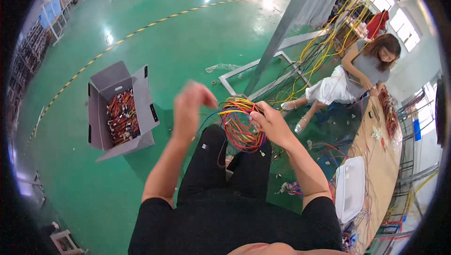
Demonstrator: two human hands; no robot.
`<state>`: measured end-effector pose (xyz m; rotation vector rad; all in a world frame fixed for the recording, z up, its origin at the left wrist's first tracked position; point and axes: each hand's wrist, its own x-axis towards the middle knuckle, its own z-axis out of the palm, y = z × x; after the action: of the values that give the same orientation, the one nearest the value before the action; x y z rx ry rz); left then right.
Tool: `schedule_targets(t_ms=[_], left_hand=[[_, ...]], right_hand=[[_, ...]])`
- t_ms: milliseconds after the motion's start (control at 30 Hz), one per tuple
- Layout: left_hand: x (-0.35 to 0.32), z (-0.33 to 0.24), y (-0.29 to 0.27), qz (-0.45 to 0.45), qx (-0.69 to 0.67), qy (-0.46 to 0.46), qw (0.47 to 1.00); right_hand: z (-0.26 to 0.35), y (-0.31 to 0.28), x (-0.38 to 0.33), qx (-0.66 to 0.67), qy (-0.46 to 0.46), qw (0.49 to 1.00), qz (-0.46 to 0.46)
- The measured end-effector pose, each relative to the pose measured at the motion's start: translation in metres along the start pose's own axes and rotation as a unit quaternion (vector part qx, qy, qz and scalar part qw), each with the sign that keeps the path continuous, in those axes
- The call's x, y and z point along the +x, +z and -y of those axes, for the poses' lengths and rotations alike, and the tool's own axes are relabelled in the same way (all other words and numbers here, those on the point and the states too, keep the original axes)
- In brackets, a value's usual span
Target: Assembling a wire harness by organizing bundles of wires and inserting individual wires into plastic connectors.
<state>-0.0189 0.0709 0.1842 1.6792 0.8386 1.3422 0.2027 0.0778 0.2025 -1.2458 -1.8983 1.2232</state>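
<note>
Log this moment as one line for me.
right hand: gripping wire coil | left hand: raised beside coil, blurred, grip unclear | gray box: open on floor, wire bundles inside

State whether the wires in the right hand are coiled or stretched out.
Coiled: the wires loop round in a bundle, gripped by the right hand.

Left gap: we've room between our bare left hand (pixel 189 108) and the open grey rectangular box (pixel 110 74).
Right edge: a white rectangular plastic tub (pixel 347 196) blocks us.
Ahead: a slanted grey metal post (pixel 282 34) bars us.
</note>
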Motion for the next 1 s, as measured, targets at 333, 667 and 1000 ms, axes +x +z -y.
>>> schedule_targets(t_ms=[333,667,1000], left_hand=[[-0.042,-0.07,0.032,0.044,0.159,-0.044,0.985],[0.093,0.009,-0.021,0.24,0.226,0.071,0.941],[0.059,0.077,-0.003,0.101,0.289,0.217,0.927]], right_hand=[[-0.026,0.002,0.013,-0.266,-0.086,0.954,-0.106],[0.029,0.023,-0.045,-0.179,-0.068,0.979,0.066],[0.027,0.013,-0.037,-0.022,-0.019,0.999,-0.026]])
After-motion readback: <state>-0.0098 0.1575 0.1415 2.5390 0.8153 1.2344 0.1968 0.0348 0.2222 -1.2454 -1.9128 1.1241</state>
